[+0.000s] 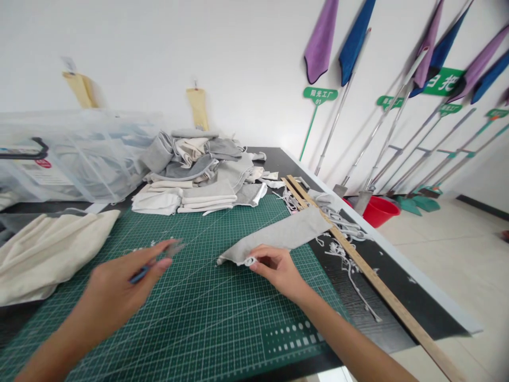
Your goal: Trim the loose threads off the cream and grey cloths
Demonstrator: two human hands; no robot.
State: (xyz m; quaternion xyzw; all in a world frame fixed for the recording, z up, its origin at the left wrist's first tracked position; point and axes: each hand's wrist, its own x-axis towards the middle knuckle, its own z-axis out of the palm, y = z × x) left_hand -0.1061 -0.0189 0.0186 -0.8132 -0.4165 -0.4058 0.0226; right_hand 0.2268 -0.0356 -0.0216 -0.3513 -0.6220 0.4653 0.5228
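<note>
Nearest the camera, two bare forearms were seen reaching over a green cutting mat (207, 318) printed with a white grid. A small snipping tool (159, 260) with a blue handle was held in the left hand (115, 292), the fingers curled closed around it and the tip pointed toward the right; motion blur kept its blades from being made out. The near end of a grey fabric strip (278, 239) was pinched between thumb and fingertips of the right hand (278, 268), the remaining fingers loosely bent. That strip lay flat on the mat, running from the pinched end back and to the right toward a wooden ruler (358, 265), which rested on the dark tabletop (397, 286) beside scattered white cord offcuts (345, 254).

The strip was judged light, limp and easily creased, likely to slide on the smooth mat unless pressed down; a hold at the rolled end or along a hem was judged the surest. Nothing fragile was noted about it.

Behind it, a heap of folded grey and cream cloths (199, 175) and a clear plastic bin (71, 154) were seen, with a cream cloth bag (47, 249) at the left. On a green wall sign (320, 95) the characters "阳光工厂" above "01" could be read; the larger green sign (443, 82) was only partly legible.
</note>
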